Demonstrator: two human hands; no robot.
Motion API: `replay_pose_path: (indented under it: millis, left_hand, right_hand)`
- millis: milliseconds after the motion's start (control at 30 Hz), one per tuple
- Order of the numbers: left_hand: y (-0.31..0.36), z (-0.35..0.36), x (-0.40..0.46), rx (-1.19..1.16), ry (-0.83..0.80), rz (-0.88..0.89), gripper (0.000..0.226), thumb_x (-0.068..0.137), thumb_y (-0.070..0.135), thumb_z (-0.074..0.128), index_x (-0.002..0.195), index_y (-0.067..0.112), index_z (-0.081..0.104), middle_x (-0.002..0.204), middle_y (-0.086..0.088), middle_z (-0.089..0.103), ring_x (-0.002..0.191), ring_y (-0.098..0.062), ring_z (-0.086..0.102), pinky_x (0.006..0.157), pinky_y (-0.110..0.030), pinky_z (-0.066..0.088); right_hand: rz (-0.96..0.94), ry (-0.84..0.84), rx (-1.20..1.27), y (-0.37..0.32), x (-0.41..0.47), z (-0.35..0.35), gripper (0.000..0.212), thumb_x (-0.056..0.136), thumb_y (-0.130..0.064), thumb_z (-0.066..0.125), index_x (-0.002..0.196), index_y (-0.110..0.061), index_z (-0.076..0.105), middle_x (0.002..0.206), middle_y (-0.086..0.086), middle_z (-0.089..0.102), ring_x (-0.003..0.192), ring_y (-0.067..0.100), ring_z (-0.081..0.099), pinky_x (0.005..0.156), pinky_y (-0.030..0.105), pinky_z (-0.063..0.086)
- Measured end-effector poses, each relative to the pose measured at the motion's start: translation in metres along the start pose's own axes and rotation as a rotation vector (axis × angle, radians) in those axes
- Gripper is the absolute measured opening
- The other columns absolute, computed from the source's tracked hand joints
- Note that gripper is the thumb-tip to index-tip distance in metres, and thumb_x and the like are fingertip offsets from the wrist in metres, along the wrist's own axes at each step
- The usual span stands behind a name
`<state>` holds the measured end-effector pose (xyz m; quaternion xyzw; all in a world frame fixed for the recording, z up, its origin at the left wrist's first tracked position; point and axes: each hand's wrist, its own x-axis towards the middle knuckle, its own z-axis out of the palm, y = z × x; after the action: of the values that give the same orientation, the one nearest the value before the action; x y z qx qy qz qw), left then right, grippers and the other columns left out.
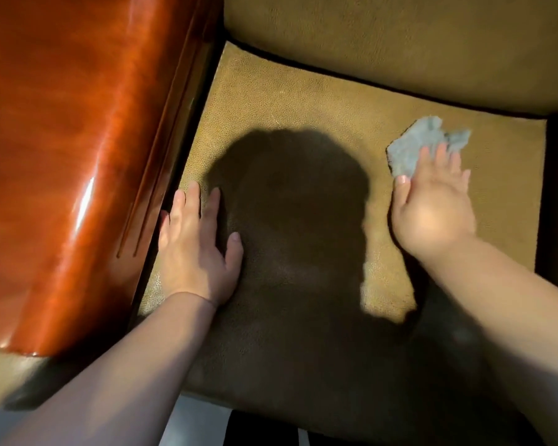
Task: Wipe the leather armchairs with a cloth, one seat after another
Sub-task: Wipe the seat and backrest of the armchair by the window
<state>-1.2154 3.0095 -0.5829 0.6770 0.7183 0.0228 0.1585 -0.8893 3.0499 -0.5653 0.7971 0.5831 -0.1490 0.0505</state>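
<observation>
Tan grained leather filled the view: seat cushion (303,101) of the armchair, w/ a dark seam along the back where it met the backrest (400,37). On the left edge, a glossy red-brown wooden armrest (62,140) ran right beside the cushion, only a thin dark gap btwn them. On the right, cushion edge dropped into a dark strip near the frame's side. Front edge sat low in view, a pale bit of floor (187,420) below it. Mid-cushion was open, covered only by a big dark shadow (290,194) of the person. Left hand (194,249) lay flat on the cushion, palm down, fingers straight and slightly spread, close to the armrest gap, gripping nothing, just resting on the leather. Right hand (432,207) was over at the far right of the seat, fingers straight and fanned, pressing down on a crumpled grey cloth (416,146); not curled round it, just flat on top. Cloth stuck out past the fingertips toward the back seam, near but not touching it. Right hand a bit blurred. Both forearms bare, angled in from the bottom corners, well apart.
</observation>
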Motion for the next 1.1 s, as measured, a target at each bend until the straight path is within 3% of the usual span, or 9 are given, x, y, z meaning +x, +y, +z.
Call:
replay_pose_path:
  millis: [67, 167, 300, 500, 567, 667, 767, 1033, 1100]
  left_hand:
    - [0.0, -0.002, -0.001, 0.002, 0.015, 0.008, 0.077, 0.094, 0.051, 0.043, 0.165, 0.023, 0.03, 0.174, -0.013, 0.018, 0.161, -0.034, 0.014, 0.127, -0.052, 0.017]
    - [-0.002, -0.004, -0.001, -0.007, 0.0, 0.019, 0.077, 0.094, 0.051, 0.042, 0.165, 0.024, 0.03, 0.175, -0.011, 0.016, 0.162, -0.031, 0.012, 0.129, -0.049, 0.014]
    - [-0.005, -0.01, -0.006, -0.049, -0.003, 0.009, 0.075, 0.095, 0.052, 0.043, 0.164, 0.024, 0.033, 0.174, -0.008, 0.021, 0.16, -0.028, 0.017, 0.13, -0.046, 0.018]
    - [-0.033, -0.006, -0.071, -0.037, 0.016, -0.094, 0.07, 0.099, 0.052, 0.04, 0.163, 0.024, 0.034, 0.173, -0.004, 0.024, 0.158, -0.025, 0.022, 0.13, -0.043, 0.021]
    - [-0.039, -0.003, -0.086, -0.079, 0.051, -0.126, 0.07, 0.098, 0.049, 0.045, 0.161, 0.02, 0.039, 0.172, -0.004, 0.028, 0.156, -0.024, 0.027, 0.129, -0.039, 0.022]
    - [-0.042, 0.004, -0.1, -0.127, 0.112, -0.179, 0.069, 0.094, 0.04, 0.049, 0.157, 0.011, 0.046, 0.168, -0.008, 0.035, 0.153, -0.026, 0.035, 0.128, -0.03, 0.016]
    - [-0.047, 0.006, -0.123, -0.155, 0.16, -0.182, 0.067, 0.088, 0.03, 0.048, 0.15, 0.004, 0.052, 0.165, -0.012, 0.04, 0.149, -0.033, 0.041, 0.127, -0.04, 0.026]
    - [-0.062, 0.014, -0.144, -0.019, 0.084, -0.066, 0.076, 0.095, 0.042, 0.049, 0.161, 0.007, 0.038, 0.171, -0.013, 0.027, 0.159, -0.03, 0.024, 0.13, -0.047, 0.02]
    - [-0.062, 0.014, -0.145, -0.032, 0.063, -0.089, 0.077, 0.094, 0.041, 0.051, 0.161, 0.008, 0.037, 0.171, -0.012, 0.027, 0.159, -0.029, 0.023, 0.131, -0.045, 0.018]
  right_hand:
    - [-0.097, 0.035, 0.032, -0.041, -0.034, 0.018, 0.068, 0.104, -0.039, 0.029, 0.163, -0.006, 0.02, 0.17, 0.023, 0.014, 0.158, 0.042, 0.007, 0.129, 0.053, 0.004]
    - [-0.572, -0.002, -0.007, -0.088, -0.098, 0.036, 0.066, 0.103, -0.043, 0.034, 0.161, -0.013, 0.031, 0.169, 0.021, 0.021, 0.157, 0.04, 0.015, 0.129, 0.048, 0.002]
    - [-0.901, -0.058, -0.096, -0.079, -0.087, 0.036, 0.061, 0.107, -0.049, 0.029, 0.159, -0.018, 0.038, 0.167, 0.014, 0.031, 0.156, 0.032, 0.025, 0.128, 0.047, 0.013]
    - [-0.2, -0.026, -0.066, -0.062, -0.012, 0.003, 0.075, 0.1, -0.045, 0.016, 0.163, -0.004, 0.018, 0.168, 0.028, 0.013, 0.155, 0.046, 0.01, 0.126, 0.061, 0.012]
    - [-0.245, -0.014, -0.036, -0.093, -0.047, 0.018, 0.069, 0.103, -0.042, 0.023, 0.163, -0.007, 0.02, 0.169, 0.027, 0.011, 0.156, 0.046, 0.007, 0.127, 0.059, 0.01]
    - [-0.74, -0.059, -0.01, -0.136, -0.127, 0.045, 0.064, 0.103, -0.045, 0.033, 0.159, -0.014, 0.036, 0.168, 0.019, 0.025, 0.157, 0.039, 0.018, 0.128, 0.054, 0.013]
    - [-1.154, -0.156, -0.097, -0.141, -0.151, 0.052, 0.063, 0.104, -0.046, 0.036, 0.157, -0.011, 0.043, 0.165, 0.013, 0.036, 0.156, 0.029, 0.026, 0.128, 0.047, 0.019]
    - [-0.605, -0.104, -0.084, -0.21, -0.029, 0.035, 0.061, 0.1, -0.042, 0.037, 0.15, -0.007, 0.037, 0.161, 0.022, 0.03, 0.149, 0.041, 0.026, 0.121, 0.06, 0.022]
    - [-0.614, -0.149, -0.033, -0.227, -0.055, 0.039, 0.065, 0.103, -0.04, 0.043, 0.161, -0.013, 0.027, 0.167, 0.019, 0.023, 0.153, 0.043, 0.02, 0.124, 0.056, 0.015]
